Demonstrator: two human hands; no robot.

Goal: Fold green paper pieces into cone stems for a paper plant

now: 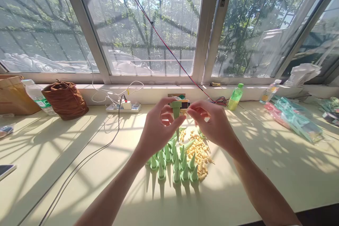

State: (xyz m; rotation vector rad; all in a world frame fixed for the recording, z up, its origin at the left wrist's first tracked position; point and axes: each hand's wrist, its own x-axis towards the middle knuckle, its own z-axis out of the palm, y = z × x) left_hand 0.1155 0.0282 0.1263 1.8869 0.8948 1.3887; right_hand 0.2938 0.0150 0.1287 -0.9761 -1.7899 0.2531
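My left hand (156, 127) grips a green plastic cone (176, 109) between thumb and fingers, its wide collar up and its narrow tip down. Close to the cone's right side, my right hand (215, 123) has thumb and forefinger pinched together; whatever is between them is too small to make out. Below the hands, several green cones (176, 174) stand point-up in rows on the table. A loose heap of small yellow-orange pegs (198, 150) lies to their right, with a few more green pieces partly hidden behind my hands.
The pale table (106, 190) runs beneath a window. A power strip (135, 108) with cables stands at the back, with a brown bag (66, 100) farther left. A green bottle (235, 97) and plastic-wrapped packages (296, 118) are on the right. A phone (6, 171) lies at the left edge.
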